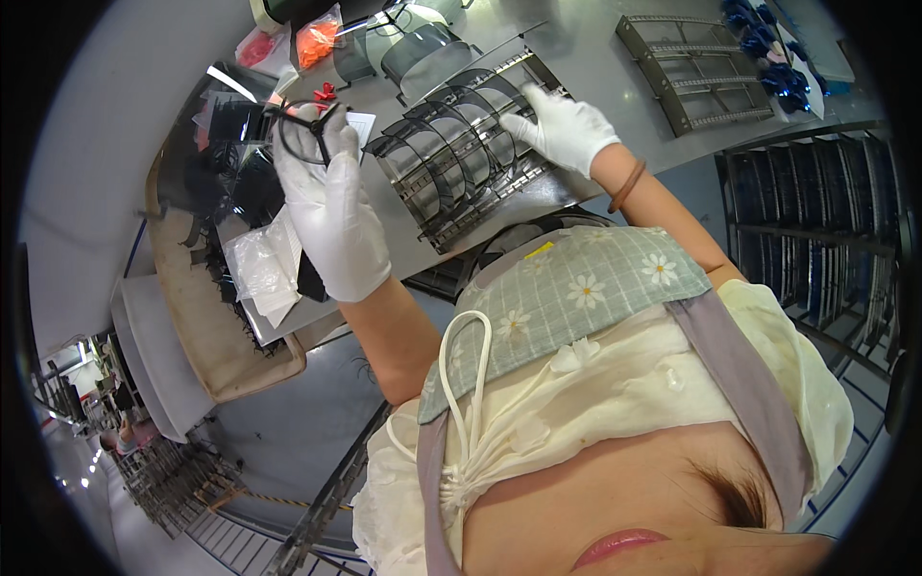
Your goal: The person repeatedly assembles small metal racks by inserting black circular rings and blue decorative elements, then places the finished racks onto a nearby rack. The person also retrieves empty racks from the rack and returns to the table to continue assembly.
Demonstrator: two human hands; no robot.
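Note:
My left hand (336, 216), in a white glove, is raised left of the rack. Its fingers are closed on a thin black curved frame (325, 144) that forks into arms; its exact kind is unclear. My right hand (569, 132), gloved too, reaches over the right part of a metal slotted rack (437, 228). Its thumb and fingers are spread close to the last of several dark, see-through curved sheets (448, 144). These sheets stand upright in a row across the rack's bars. Whether the right fingertips touch the rack or a sheet is hard to see.
A second metal rack (693, 72) lies at the far right of the table, beside shiny blue pieces (783, 82). Orange pieces in a bag (317, 43) and larger clear curved shields (423, 60) are at the back. A beige-edged tray (206, 360) with black parts stands left.

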